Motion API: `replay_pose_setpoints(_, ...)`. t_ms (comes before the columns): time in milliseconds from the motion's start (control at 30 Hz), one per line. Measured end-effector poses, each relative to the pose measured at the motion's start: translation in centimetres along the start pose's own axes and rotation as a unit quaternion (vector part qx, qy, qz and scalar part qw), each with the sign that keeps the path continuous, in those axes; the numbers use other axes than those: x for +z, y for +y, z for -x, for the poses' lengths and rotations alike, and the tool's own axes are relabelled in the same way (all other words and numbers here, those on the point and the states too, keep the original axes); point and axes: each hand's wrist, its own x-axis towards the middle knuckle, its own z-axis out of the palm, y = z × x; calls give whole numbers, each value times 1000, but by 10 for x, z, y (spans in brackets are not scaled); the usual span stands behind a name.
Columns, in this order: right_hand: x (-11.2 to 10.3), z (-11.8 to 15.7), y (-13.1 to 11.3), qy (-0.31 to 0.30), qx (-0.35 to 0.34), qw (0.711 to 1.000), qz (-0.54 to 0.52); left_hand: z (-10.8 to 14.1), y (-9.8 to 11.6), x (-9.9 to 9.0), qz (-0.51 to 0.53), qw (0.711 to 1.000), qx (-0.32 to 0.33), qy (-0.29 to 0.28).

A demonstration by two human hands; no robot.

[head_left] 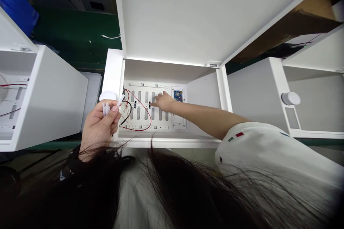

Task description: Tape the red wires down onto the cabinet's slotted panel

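Note:
My left hand (98, 125) is shut on several small white plastic clips (105, 109), just below a round white puck-shaped part (108, 96) at the cabinet's edge. My right hand (163, 101) reaches into the white cabinet, fingers resting on a slotted white panel (142, 86) next to a small black clip (149, 105). Nothing shows in its grip. Red and black wires (127, 109) loop across the panel's left side. A blue circuit board (177, 95) sits at the panel's right, just beyond my fingertips.
The cabinet's white door (188, 14) stands open above. Similar white cabinets (53, 96) (255, 93) stand on both sides, the right one holding a white cylinder (290, 98). A green surface (75, 32), blue bin (16, 7) and cardboard (309, 18) lie beyond. Hair hangs across the lower view.

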Motion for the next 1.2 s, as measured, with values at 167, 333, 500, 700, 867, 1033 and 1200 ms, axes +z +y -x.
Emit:
replay_pose_setpoints(167, -5, -1, -1, 11, 2, 1000, -16, -1, -2, -1, -1, 1000, 3, 11)
replay_pose_setpoints(333, -5, -2, -10, 1, -1, 999, 39, -2, -4, -2, 3, 1000, 15, 0)
replay_pose_setpoints(500, 5, 8, -3, 17, -33, 997, 74, -2, -5, -4, 4, 1000, 14, -1)
replay_pose_setpoints(700, 14, 8, 3, -19, -1, 999, 46, -2, -6, -5, 6, 1000, 11, -4)
replay_pose_setpoints(867, 14, 12, 3, -19, -2, 999, 43, -1, -6, -4, 2, 1000, 20, -2)
replay_pose_setpoints(1033, 11, 19, 8, -50, 23, 998, 9, 0, -8, -5, -5, 1000, 22, -3)
replay_pose_setpoints(1200, -44, 31, -4, 109, 65, 978, -168, 1, -9, -6, -63, 997, 35, -3)
